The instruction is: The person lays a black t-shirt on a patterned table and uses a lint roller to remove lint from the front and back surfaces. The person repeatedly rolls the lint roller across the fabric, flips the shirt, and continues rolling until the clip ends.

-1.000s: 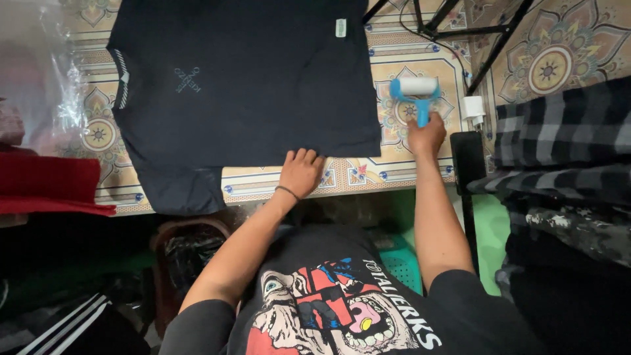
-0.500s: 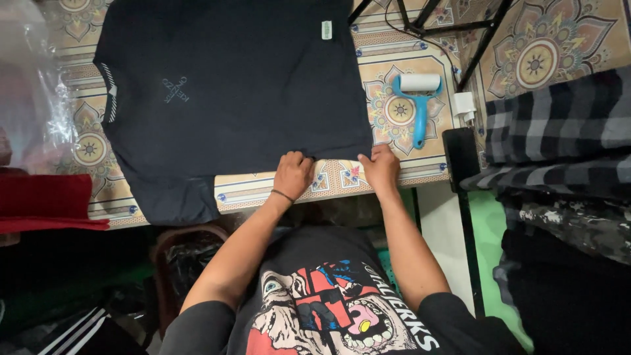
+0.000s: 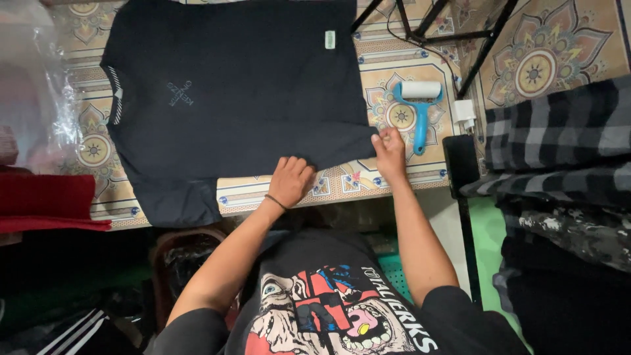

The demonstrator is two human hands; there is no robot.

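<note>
A dark navy T-shirt lies flat on a patterned table, collar to the left, with a small pale label near its hem. My left hand rests on the shirt's near edge, fingers curled onto the fabric. My right hand pinches the shirt's near right hem corner. A blue-handled lint roller with a white roll lies on the table just right of that hand, untouched.
A crinkled clear plastic bag sits at the left, red folded cloth below it. Plaid and dark garments are stacked at the right. Black metal stand legs cross the far right of the table.
My right hand let go of the lint roller, left it on the table, moved to the shirt's near edge and now grips the hem corner. My left hand stayed on the shirt edge.
</note>
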